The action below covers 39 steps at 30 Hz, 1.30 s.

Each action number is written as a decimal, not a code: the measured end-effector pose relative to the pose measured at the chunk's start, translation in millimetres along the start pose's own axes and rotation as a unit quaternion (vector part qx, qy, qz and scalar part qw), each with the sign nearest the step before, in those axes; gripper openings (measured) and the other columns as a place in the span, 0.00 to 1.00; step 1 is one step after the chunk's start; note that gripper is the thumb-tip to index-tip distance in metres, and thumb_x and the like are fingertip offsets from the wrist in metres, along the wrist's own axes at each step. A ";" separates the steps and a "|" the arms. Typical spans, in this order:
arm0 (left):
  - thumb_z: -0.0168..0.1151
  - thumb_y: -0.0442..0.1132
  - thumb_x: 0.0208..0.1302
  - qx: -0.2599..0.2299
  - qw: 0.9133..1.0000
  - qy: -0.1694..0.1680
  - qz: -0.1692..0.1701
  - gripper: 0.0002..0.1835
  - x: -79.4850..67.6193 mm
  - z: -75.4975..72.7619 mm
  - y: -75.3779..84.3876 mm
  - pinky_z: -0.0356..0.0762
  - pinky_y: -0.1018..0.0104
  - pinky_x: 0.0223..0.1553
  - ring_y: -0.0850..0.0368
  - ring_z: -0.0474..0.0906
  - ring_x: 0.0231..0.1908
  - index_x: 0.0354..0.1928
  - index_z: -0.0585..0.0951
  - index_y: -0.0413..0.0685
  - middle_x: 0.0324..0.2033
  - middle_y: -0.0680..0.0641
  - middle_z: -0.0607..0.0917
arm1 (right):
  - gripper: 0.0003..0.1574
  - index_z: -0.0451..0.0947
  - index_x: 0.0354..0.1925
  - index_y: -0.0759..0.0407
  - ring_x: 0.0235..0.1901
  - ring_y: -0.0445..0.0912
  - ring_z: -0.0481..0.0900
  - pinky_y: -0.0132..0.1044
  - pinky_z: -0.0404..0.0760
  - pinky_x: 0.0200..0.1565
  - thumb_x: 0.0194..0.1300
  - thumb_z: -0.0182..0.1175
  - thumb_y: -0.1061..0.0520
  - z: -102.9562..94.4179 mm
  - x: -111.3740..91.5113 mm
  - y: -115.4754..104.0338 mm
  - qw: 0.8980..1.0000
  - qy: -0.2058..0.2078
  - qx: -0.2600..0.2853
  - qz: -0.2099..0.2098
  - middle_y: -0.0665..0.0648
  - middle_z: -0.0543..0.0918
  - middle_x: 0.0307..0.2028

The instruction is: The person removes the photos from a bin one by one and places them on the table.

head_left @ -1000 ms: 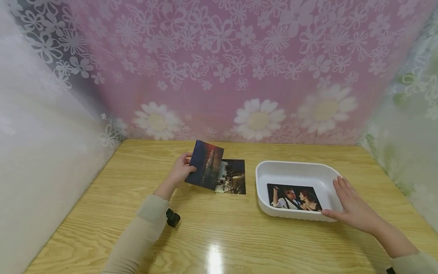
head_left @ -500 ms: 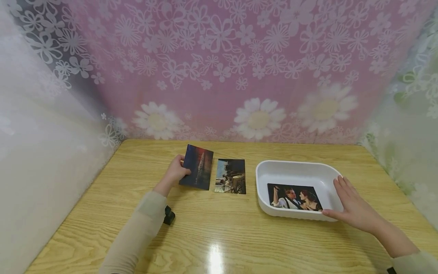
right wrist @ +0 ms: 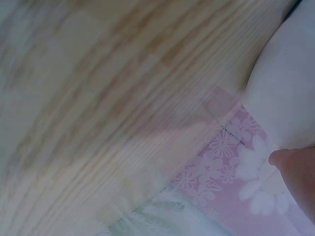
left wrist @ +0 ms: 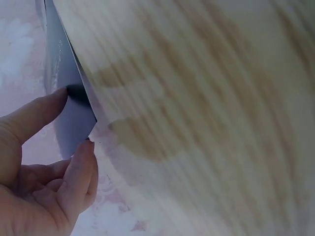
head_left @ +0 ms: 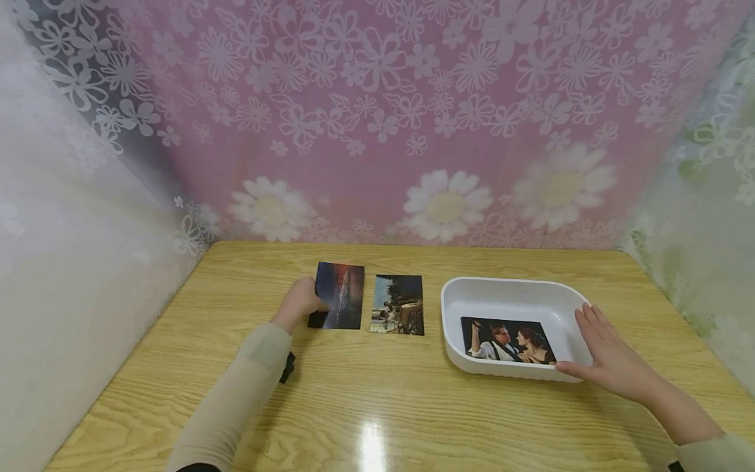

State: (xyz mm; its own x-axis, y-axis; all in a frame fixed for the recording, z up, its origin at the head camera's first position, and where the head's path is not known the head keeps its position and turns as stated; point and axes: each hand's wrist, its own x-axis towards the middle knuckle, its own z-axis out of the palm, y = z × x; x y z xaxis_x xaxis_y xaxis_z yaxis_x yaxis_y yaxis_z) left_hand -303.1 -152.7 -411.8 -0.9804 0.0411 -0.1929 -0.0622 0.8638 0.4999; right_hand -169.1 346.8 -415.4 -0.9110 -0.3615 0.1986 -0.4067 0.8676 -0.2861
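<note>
My left hand (head_left: 299, 305) is at the left edge of a photo card (head_left: 345, 298) with a lit ship on dark blue and red. That card lies at or just above the table. In the left wrist view, one digit of the left hand (left wrist: 44, 177) touches the card's face (left wrist: 74, 110) while curled fingers meet its edge near a corner. A second photo card (head_left: 396, 305), showing a deck scene, lies just to the right. My right hand (head_left: 610, 360) rests with straight fingers on the right rim of a white plastic basin (head_left: 507, 283). Inside lies a photo card of two people (head_left: 507, 341).
The wood-grain table (head_left: 377, 393) extends in front of the cards and basin. A pink floral backdrop (head_left: 354, 131) closes off the far edge, with pale panels on both sides. A dark wrist device (head_left: 287, 367) shows beside the left cuff.
The left hand has carried the ship card leftward and lowered it to the table, off the deck-scene card, which now shows whole. The right hand and basin have stayed put.
</note>
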 end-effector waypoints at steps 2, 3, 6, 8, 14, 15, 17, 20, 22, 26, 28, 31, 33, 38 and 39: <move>0.70 0.38 0.46 0.013 1.000 -0.006 0.003 0.25 -1.7 0.5 0.4 0.73 0.56 0.35 0.47 0.74 0.36 0.44 0.73 0.31 0.38 0.38 0.76 | 0.62 0.39 0.62 0.80 0.64 0.56 0.25 0.36 0.23 0.58 0.51 0.63 0.44 0.0 -0.4 -0.3 1.000 -0.003 0.000 0.002 0.79 0.40 0.61; 0.70 0.39 0.46 0.019 1.000 -0.009 0.005 0.26 -1.7 1.2 -0.2 0.73 0.55 0.36 0.46 0.74 0.37 0.45 0.73 0.30 0.39 0.38 0.76 | 0.62 0.38 0.62 0.80 0.64 0.57 0.25 0.36 0.23 0.58 0.51 0.63 0.44 0.1 -0.5 -0.4 1.000 -0.004 0.000 0.003 0.79 0.39 0.62; 0.70 0.40 0.45 0.027 0.999 -0.017 -0.002 0.29 -0.2 3.3 -0.7 0.72 0.54 0.39 0.44 0.73 0.40 0.47 0.72 0.30 0.42 0.37 0.76 | 0.62 0.38 0.62 0.80 0.64 0.57 0.26 0.36 0.23 0.58 0.51 0.62 0.44 -0.1 -1.1 -0.9 1.000 -0.005 0.000 0.005 0.79 0.39 0.62; 0.70 0.40 0.46 0.028 0.999 -0.017 -0.005 0.32 1.0 4.6 -1.2 0.72 0.53 0.41 0.43 0.73 0.43 0.50 0.70 0.29 0.44 0.36 0.75 | 0.62 0.39 0.62 0.80 0.64 0.57 0.26 0.35 0.23 0.58 0.51 0.63 0.44 -0.2 -1.4 -1.1 1.000 -0.002 -0.001 0.004 0.79 0.40 0.62; 0.69 0.40 0.47 0.042 0.999 -0.021 -0.011 0.29 1.7 5.0 0.8 0.73 0.54 0.39 0.44 0.74 0.40 0.49 0.72 0.31 0.42 0.38 0.76 | 0.62 0.39 0.62 0.80 0.64 0.55 0.25 0.35 0.23 0.58 0.51 0.63 0.44 1.1 -2.5 -0.2 1.000 0.002 -0.002 0.003 0.79 0.40 0.62; 0.69 0.40 0.47 0.047 0.999 -0.022 -0.011 0.28 1.3 4.6 1.5 0.73 0.55 0.38 0.45 0.74 0.39 0.47 0.72 0.31 0.40 0.38 0.76 | 0.62 0.39 0.62 0.80 0.64 0.55 0.25 0.35 0.23 0.58 0.51 0.63 0.44 1.2 -2.6 0.0 1.000 0.002 -0.001 0.003 0.79 0.39 0.62; 0.69 0.40 0.47 0.056 0.998 -0.025 -0.010 0.26 0.5 3.8 2.9 0.74 0.56 0.36 0.46 0.75 0.36 0.46 0.73 0.32 0.38 0.39 0.77 | 0.62 0.39 0.62 0.80 0.64 0.56 0.25 0.35 0.22 0.58 0.51 0.63 0.44 1.2 -2.5 0.2 1.000 0.002 -0.001 0.003 0.79 0.39 0.62; 0.69 0.40 0.47 0.061 0.998 -0.022 -0.007 0.24 -1.0 3.3 4.1 0.74 0.56 0.34 0.47 0.75 0.35 0.44 0.74 0.32 0.36 0.40 0.78 | 0.62 0.38 0.63 0.79 0.64 0.56 0.25 0.35 0.22 0.58 0.51 0.63 0.44 0.6 -1.9 0.4 1.000 0.001 0.000 0.004 0.78 0.39 0.62; 0.68 0.41 0.48 0.053 0.998 -0.014 -0.001 0.25 -2.1 3.5 4.6 0.73 0.55 0.35 0.47 0.75 0.36 0.45 0.74 0.33 0.39 0.40 0.78 | 0.62 0.39 0.63 0.79 0.64 0.55 0.25 0.35 0.23 0.58 0.51 0.63 0.44 0.1 -1.5 0.2 1.000 0.002 0.001 0.002 0.78 0.39 0.62; 0.66 0.42 0.50 0.019 1.000 -0.002 0.024 0.28 -4.2 3.6 9.9 0.72 0.54 0.40 0.45 0.74 0.42 0.51 0.72 0.35 0.45 0.39 0.76 | 0.62 0.39 0.63 0.79 0.64 0.53 0.24 0.35 0.23 0.58 0.51 0.63 0.44 -0.7 -0.9 0.2 1.000 -0.001 0.002 0.001 0.78 0.39 0.62; 0.65 0.43 0.51 -0.006 0.999 0.003 0.047 0.29 -4.0 4.2 15.5 0.71 0.54 0.40 0.46 0.73 0.42 0.53 0.70 0.35 0.45 0.39 0.75 | 0.62 0.38 0.63 0.79 0.64 0.53 0.24 0.35 0.23 0.58 0.51 0.63 0.44 -1.1 -0.8 0.1 1.000 -0.003 0.001 0.002 0.78 0.39 0.62; 0.65 0.41 0.52 -0.038 0.996 0.013 0.084 0.27 -4.2 6.5 29.2 0.71 0.57 0.36 0.50 0.72 0.36 0.52 0.71 0.35 0.40 0.41 0.76 | 0.62 0.39 0.63 0.79 0.64 0.53 0.24 0.34 0.22 0.58 0.51 0.63 0.44 -1.4 -0.3 -0.1 1.000 -0.003 -0.003 0.000 0.78 0.39 0.62; 0.65 0.40 0.52 -0.059 0.992 0.016 0.113 0.26 -6.4 9.5 40.6 0.70 0.59 0.34 0.52 0.71 0.33 0.51 0.71 0.34 0.37 0.42 0.76 | 0.62 0.39 0.63 0.79 0.64 0.52 0.23 0.32 0.22 0.57 0.51 0.63 0.44 -1.7 0.0 -0.2 1.000 -0.004 -0.004 -0.002 0.78 0.40 0.62; 0.64 0.40 0.53 -0.090 0.981 0.011 0.170 0.25 -14.8 21.6 72.0 0.71 0.61 0.36 0.53 0.72 0.35 0.51 0.72 0.36 0.38 0.42 0.76 | 0.63 0.39 0.62 0.80 0.64 0.52 0.23 0.30 0.22 0.57 0.50 0.63 0.44 -1.7 -0.2 -0.3 1.000 -0.001 -0.006 -0.004 0.78 0.40 0.62; 0.64 0.41 0.53 -0.094 0.979 0.007 0.181 0.25 -15.8 24.3 77.9 0.72 0.61 0.36 0.53 0.72 0.36 0.52 0.72 0.38 0.39 0.42 0.76 | 0.63 0.39 0.62 0.80 0.64 0.52 0.24 0.30 0.22 0.57 0.50 0.63 0.44 -1.5 -0.4 -0.2 1.000 -0.001 -0.007 -0.005 0.79 0.41 0.62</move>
State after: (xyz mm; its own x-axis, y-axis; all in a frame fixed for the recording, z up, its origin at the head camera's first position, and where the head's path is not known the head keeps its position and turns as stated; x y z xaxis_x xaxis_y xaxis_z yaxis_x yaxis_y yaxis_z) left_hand -287.9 -73.8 -390.2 -0.9471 0.3188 0.0365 0.2574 0.6868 0.6797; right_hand -168.6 347.3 -414.0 -0.9071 -0.3707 0.1994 -0.4145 0.8690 -0.2701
